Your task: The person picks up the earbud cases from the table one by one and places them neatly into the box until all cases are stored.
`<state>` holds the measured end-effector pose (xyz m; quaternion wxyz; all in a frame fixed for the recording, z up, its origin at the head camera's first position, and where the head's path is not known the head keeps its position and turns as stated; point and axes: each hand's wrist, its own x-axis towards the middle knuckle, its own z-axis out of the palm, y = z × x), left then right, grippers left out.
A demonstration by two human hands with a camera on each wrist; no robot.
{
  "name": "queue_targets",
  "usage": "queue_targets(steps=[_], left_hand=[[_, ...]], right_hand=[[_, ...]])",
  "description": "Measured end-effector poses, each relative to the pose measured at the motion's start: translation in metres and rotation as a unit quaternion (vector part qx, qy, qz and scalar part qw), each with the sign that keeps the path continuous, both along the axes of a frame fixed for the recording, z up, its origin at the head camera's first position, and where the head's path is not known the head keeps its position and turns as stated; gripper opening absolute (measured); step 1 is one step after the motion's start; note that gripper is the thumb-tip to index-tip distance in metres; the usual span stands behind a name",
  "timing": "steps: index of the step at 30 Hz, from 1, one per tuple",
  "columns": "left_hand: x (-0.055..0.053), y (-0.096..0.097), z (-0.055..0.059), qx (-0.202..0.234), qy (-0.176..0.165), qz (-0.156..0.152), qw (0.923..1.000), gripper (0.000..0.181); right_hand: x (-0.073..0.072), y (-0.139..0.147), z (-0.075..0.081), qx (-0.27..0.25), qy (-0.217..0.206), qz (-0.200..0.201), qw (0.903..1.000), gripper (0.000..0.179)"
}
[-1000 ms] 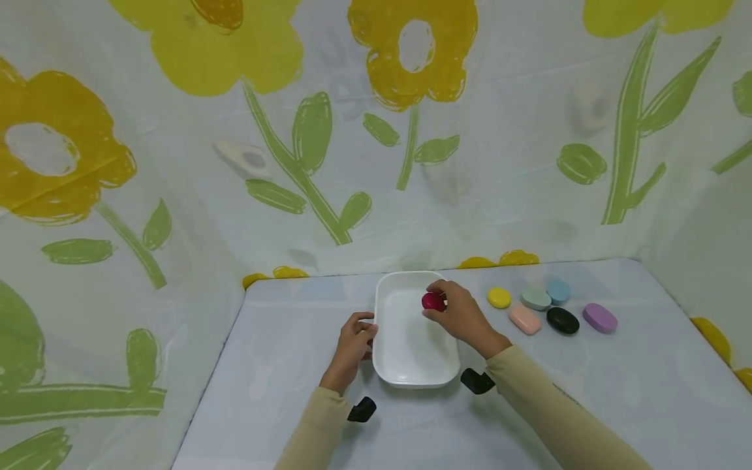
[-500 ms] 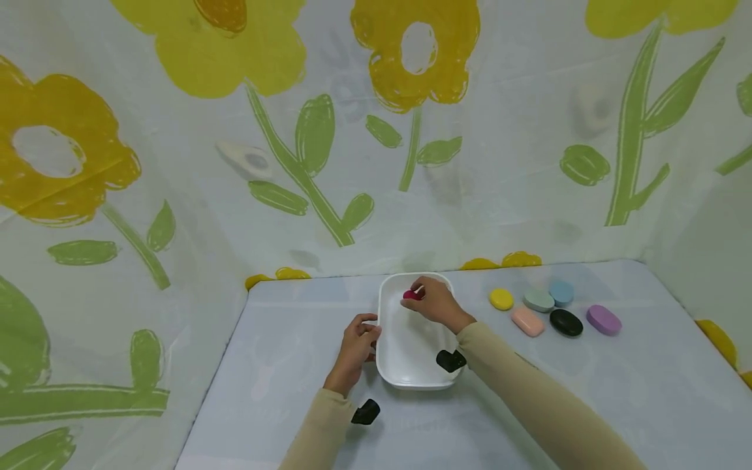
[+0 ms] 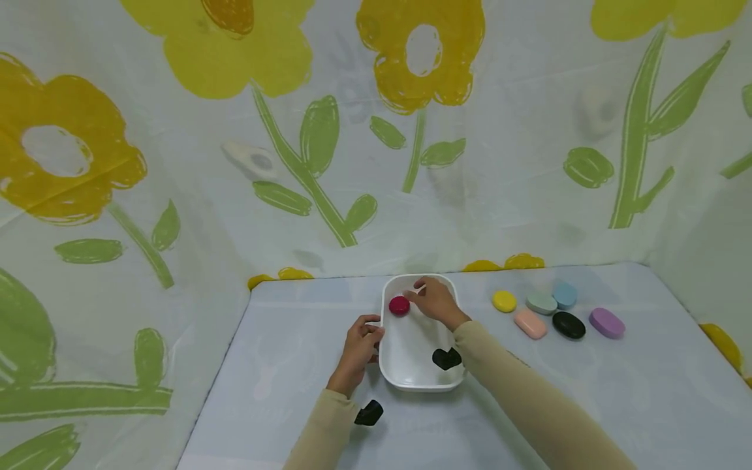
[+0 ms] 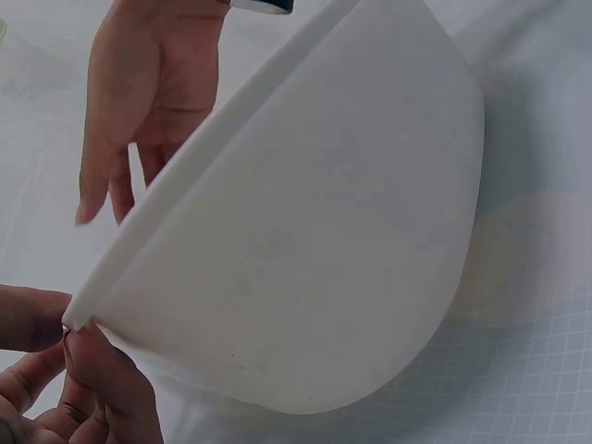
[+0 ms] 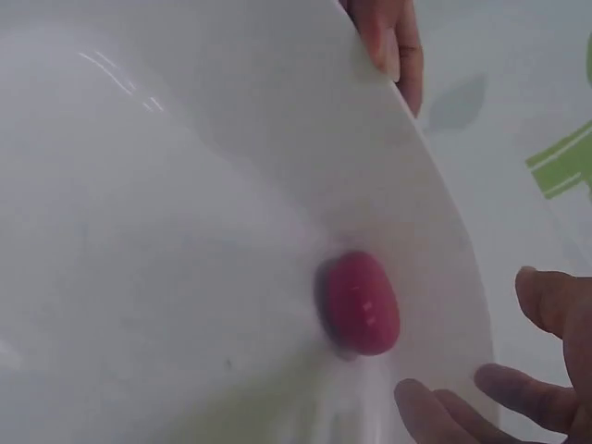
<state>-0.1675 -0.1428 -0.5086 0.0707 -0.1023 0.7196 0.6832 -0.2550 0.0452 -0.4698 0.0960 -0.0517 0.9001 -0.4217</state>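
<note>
A white plastic basin [image 3: 409, 356] with rounded corners stands on the table in the head view. Inside it, near the far left wall, lies a red oval soap bar [image 3: 399, 305], also seen shiny against the wall [image 5: 363, 303] in the right wrist view. My left hand [image 3: 357, 349] pinches the basin's left rim between thumb and fingers, plain in the left wrist view. Over the basin, just right of the soap, is my right hand [image 3: 436, 301]. Its fingers are spread apart and hold nothing, a small gap from the soap.
Several soap bars lie right of the basin: yellow [image 3: 504, 301], pink [image 3: 531, 324], pale green [image 3: 541, 302], blue [image 3: 564, 295], black [image 3: 568, 325] and purple [image 3: 608, 323]. A flower-printed cloth [image 3: 505, 196] hangs along the table's back edge.
My right hand has carried the red soap bar leftward over the basin and let go of it; it now lies inside. My left hand keeps its place at the rim.
</note>
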Motion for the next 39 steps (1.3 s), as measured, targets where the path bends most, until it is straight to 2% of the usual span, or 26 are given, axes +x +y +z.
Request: queue_targets(steps=[3,6,10,14,20,26,28,31,33,35,39], left_hand=[[0.0,-0.001,-0.001,-0.001,0.003,-0.002,1.0,0.037],[-0.001,-0.001,-0.002,-0.002,0.004,-0.004,1.0,0.038],[-0.002,-0.001,-0.003,-0.002,0.001,-0.005,1.0,0.038],[-0.001,-0.002,-0.003,0.001,0.0,-0.003,1.0,0.039],[-0.001,-0.001,-0.004,0.0,-0.004,-0.002,1.0,0.038],[-0.001,0.001,-0.001,-0.003,-0.008,-0.003,1.0,0.039],[-0.001,0.002,-0.001,-0.001,-0.009,-0.003,1.0,0.039],[-0.002,0.001,-0.001,-0.001,-0.009,-0.003,1.0,0.039],[-0.002,0.001,-0.002,-0.002,-0.01,-0.003,0.9999,0.039],[-0.002,0.001,-0.002,-0.003,-0.011,-0.002,0.9999,0.039],[-0.002,0.002,-0.004,-0.004,-0.014,-0.001,0.9999,0.039]], right_hand=[[0.003,0.012,0.005,-0.023,0.007,0.001,0.9997,0.04],[0.009,0.027,0.009,-0.041,0.031,0.001,0.9987,0.038],[0.019,0.05,0.011,-0.04,0.081,-0.01,0.9958,0.036],[0.031,0.075,0.007,-0.036,0.108,-0.031,0.993,0.035],[0.052,0.117,-0.007,0.014,0.156,-0.059,0.9858,0.036],[0.067,0.153,-0.025,0.065,0.163,-0.092,0.9801,0.041],[0.069,0.164,-0.032,0.091,0.197,-0.079,0.9729,0.03],[0.071,0.177,-0.043,0.12,0.244,-0.076,0.9592,0.024],[0.072,0.184,-0.048,0.128,0.249,-0.073,0.9572,0.026],[0.073,0.188,-0.052,0.119,0.228,-0.084,0.9626,0.037],[0.074,0.192,-0.058,0.114,0.206,-0.082,0.9685,0.044]])
